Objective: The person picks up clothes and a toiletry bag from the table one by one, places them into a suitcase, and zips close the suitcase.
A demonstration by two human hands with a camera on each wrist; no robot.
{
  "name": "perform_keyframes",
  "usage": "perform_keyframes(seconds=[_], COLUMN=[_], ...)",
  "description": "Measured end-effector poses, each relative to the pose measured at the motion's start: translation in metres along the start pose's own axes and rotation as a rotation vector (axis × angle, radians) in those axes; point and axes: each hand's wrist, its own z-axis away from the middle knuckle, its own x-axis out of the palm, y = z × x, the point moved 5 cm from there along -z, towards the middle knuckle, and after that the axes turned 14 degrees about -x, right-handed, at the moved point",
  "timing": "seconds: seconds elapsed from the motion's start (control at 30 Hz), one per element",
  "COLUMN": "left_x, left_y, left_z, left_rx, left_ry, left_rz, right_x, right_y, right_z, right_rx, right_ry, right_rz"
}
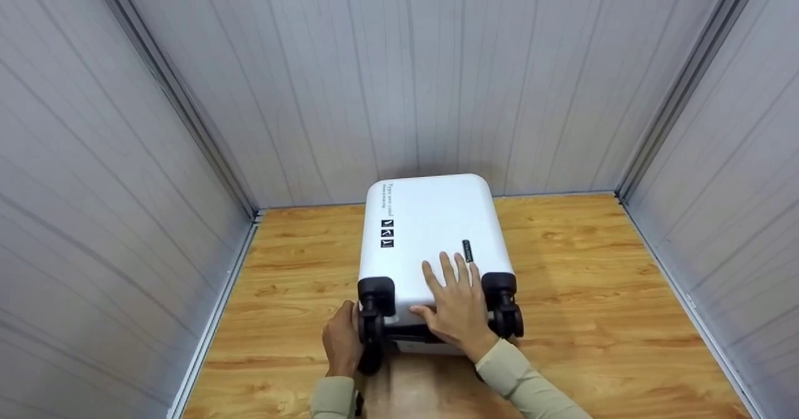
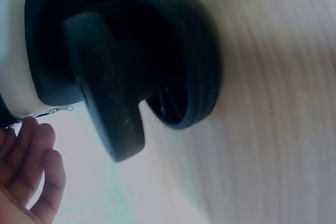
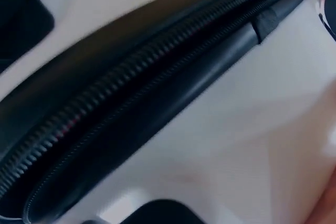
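Observation:
A white hard-shell suitcase (image 1: 437,225) lies flat, its wheeled end towards me. My right hand (image 1: 459,310) rests on its upper shell near that end, fingers spread and straight. At the near left corner is my left hand (image 1: 342,338), beside a black caster wheel (image 1: 371,328). The left wrist view shows loosely bent fingers (image 2: 44,153) by the case's edge, close to a small metal zipper pull (image 2: 64,108). The thumb is hidden, so I cannot tell whether they pinch anything. In the right wrist view, the zipper (image 3: 131,72) has its toothed edges apart along black trim.
The case lies on a wood-grain surface (image 1: 580,281). Pale panelled walls stand at the back (image 1: 437,82), left (image 1: 112,188) and right (image 1: 730,188). Another black caster wheel (image 1: 507,319) juts out at the case's near right corner.

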Motion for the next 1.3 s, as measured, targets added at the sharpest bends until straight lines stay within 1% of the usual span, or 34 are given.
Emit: perform_keyframes(seconds=[0.07, 0.17, 0.27, 0.4, 0.47, 0.57, 0.67, 0.77, 0.9, 1.03, 1.07, 1.13, 1.2, 1.27, 1.3], left_x=[0.000, 0.003, 0.005, 0.005, 0.004, 0.002, 0.000, -0.004, -0.009, -0.012, -0.013, -0.012, -0.009, -0.005, -0.002], left_y=[-0.001, -0.004, -0.008, -0.012, -0.014, -0.013, -0.009, -0.003, 0.003, 0.008, 0.010, 0.015, 0.021, 0.025, 0.026], left_z=[0.002, 0.000, -0.002, -0.002, 0.000, 0.008, 0.017, 0.024, 0.030, 0.038, 0.042, 0.050, 0.055, 0.063, 0.065], left_rx=[-0.017, -0.041, -0.060, -0.061, -0.069, -0.086, -0.096, -0.075, -0.051, -0.031, -0.019, 0.036, 0.095, 0.120, 0.117], left_ry=[-0.009, -0.024, -0.035, -0.033, -0.029, -0.020, -0.008, 0.004, 0.010, 0.016, 0.025, 0.037, 0.041, 0.048, 0.044], left_rz=[0.046, 0.109, 0.163, 0.228, 0.227, 0.192, 0.146, 0.114, 0.065, 0.051, 0.050, 0.036, 0.026, 0.012, 0.005], right_x=[0.000, 0.001, 0.002, 0.004, 0.004, 0.004, 0.003, 0.003, 0.005, 0.004, 0.004, 0.003, 0.003, 0.006, 0.007], right_y=[-0.002, -0.004, -0.005, -0.008, -0.009, -0.007, -0.004, -0.001, -0.001, -0.002, -0.003, -0.004, -0.005, -0.008, -0.010], right_z=[0.000, -0.003, -0.006, -0.008, -0.009, -0.009, -0.010, -0.011, -0.012, -0.011, -0.010, -0.011, -0.013, -0.013, -0.013], right_rx=[-0.018, -0.032, -0.027, -0.026, -0.024, -0.015, -0.001, 0.011, 0.015, 0.022, 0.026, 0.037, 0.053, 0.060, 0.062], right_ry=[0.026, 0.047, 0.045, 0.054, 0.059, 0.070, 0.077, 0.075, 0.074, 0.084, 0.083, 0.079, 0.066, 0.049, 0.040], right_rz=[0.029, 0.059, 0.075, 0.077, 0.074, 0.072, 0.074, 0.079, 0.073, 0.067, 0.066, 0.061, 0.054, 0.046, 0.040])
